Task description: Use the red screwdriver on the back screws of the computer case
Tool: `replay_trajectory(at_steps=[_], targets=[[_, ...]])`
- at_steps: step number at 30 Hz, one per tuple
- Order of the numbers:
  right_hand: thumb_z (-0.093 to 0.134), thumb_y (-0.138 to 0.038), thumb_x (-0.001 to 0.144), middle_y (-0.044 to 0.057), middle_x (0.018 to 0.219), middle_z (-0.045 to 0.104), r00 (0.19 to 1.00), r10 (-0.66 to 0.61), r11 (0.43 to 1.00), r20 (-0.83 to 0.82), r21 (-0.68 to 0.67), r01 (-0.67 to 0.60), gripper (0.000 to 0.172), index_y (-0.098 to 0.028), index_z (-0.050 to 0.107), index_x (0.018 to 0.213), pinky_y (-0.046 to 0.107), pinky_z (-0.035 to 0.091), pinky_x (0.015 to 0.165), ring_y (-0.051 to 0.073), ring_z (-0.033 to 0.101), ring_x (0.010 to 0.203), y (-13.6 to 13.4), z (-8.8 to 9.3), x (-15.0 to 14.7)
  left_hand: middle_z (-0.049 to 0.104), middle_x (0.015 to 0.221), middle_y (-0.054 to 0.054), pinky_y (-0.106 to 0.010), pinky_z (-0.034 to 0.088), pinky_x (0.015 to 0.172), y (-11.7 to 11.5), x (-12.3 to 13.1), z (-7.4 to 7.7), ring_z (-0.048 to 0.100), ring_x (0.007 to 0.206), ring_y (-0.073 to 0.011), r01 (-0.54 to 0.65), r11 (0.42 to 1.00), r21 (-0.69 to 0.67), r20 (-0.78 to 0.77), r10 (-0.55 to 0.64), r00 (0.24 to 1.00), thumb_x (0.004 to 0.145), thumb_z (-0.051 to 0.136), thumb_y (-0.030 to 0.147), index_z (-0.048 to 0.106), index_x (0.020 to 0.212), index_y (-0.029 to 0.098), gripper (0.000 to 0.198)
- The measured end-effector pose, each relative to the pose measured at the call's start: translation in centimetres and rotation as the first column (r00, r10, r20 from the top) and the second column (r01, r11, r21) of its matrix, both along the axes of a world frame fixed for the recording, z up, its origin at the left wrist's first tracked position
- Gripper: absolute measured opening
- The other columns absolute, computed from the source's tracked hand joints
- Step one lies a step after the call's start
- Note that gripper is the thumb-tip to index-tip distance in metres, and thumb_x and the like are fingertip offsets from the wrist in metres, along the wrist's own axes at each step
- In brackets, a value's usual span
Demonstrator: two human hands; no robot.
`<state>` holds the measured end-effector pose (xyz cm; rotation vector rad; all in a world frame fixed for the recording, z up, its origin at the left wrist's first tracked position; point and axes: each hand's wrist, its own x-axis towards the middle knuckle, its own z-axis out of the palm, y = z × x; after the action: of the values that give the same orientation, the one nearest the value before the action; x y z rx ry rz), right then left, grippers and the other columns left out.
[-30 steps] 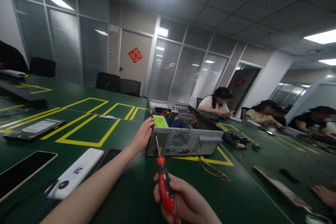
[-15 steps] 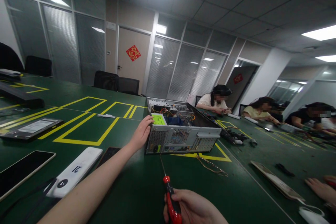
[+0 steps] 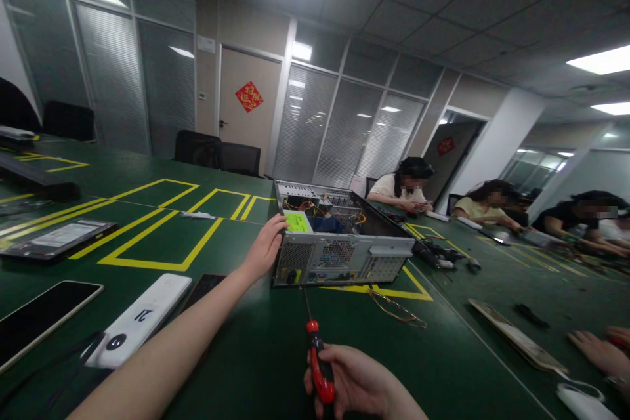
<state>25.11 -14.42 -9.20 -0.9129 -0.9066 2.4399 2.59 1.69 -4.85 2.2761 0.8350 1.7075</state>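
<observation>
Glass partitions with blinds and a door (image 3: 249,119) stood behind a long green table (image 3: 256,348) marked with yellow tape. On it lay an open computer case (image 3: 339,261) on its side, its rear panel facing the camera and its wiring showing from above. Beyond the case, to its right, three people sat along the table's far edge. Left of the case and nearer the camera lay a white box (image 3: 140,316), and further left of the case a dark phone (image 3: 42,315).

The left hand (image 3: 266,251) rested against the case's left side, released rather than clenched, with its fingertips reaching the top edge beside a green label (image 3: 298,221). The right hand (image 3: 361,384) was in front of the case, close to the camera, clenched round the red handle of a screwdriver (image 3: 316,359). Its thin shaft pointed up at the case, the tip just below the lower left of the rear panel; whether it touched could not be told.

A pair of glasses (image 3: 394,310) lay in front of the case's right corner. Far to the right of the case, another person's hand (image 3: 595,351) rested on the table.
</observation>
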Motion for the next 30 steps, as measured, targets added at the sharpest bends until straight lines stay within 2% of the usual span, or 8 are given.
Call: replay_trajectory(at_steps=[11, 19, 30], targets=[[0.045, -0.035, 0.074, 0.006, 0.078, 0.065, 1.0, 0.011, 1.0, 0.028, 0.01, -0.011, 0.03, -0.017, 0.044, 0.099, 0.019, 0.047, 0.04, 0.019, 0.067, 0.063, 0.6, -0.8, 0.0, 0.046, 0.13, -0.01, -0.045, 0.028, 0.108, -0.1, 0.0, 0.2, 0.036, 0.129, -0.0208, -0.001, 1.0, 0.0, -0.005, 0.001, 1.0, 0.094, 0.028, 0.032, 0.049, 0.114, 0.019, 0.032], [0.046, -0.03, 0.074, 0.008, 0.077, 0.065, 0.986, -0.102, 0.995, 0.131, 0.01, 0.102, 0.031, -0.014, 0.043, 0.101, 0.02, 0.044, 0.04, 0.018, 0.066, 0.058, 0.1, -0.5, 0.4, 0.045, 0.132, -0.01, -0.045, 0.028, 0.108, 0.0, -0.1, 0.0, 0.035, 0.13, -0.0211, -0.007, 1.0, -0.004, -0.012, 0.007, 1.0, 0.094, 0.027, 0.032, 0.048, 0.115, 0.02, 0.032], [0.048, -0.028, 0.076, 0.005, 0.075, 0.064, 0.968, -0.183, 0.983, 0.171, 0.046, 0.178, 0.025, -0.014, 0.048, 0.097, 0.016, 0.037, 0.037, 0.015, 0.065, 0.057, -0.4, 0.4, 0.4, 0.046, 0.131, -0.01, -0.044, 0.029, 0.108, 0.0, 0.0, 0.0, 0.035, 0.129, -0.021, -0.012, 1.0, 0.004, -0.012, 0.012, 1.0, 0.094, 0.027, 0.033, 0.049, 0.116, 0.019, 0.033]])
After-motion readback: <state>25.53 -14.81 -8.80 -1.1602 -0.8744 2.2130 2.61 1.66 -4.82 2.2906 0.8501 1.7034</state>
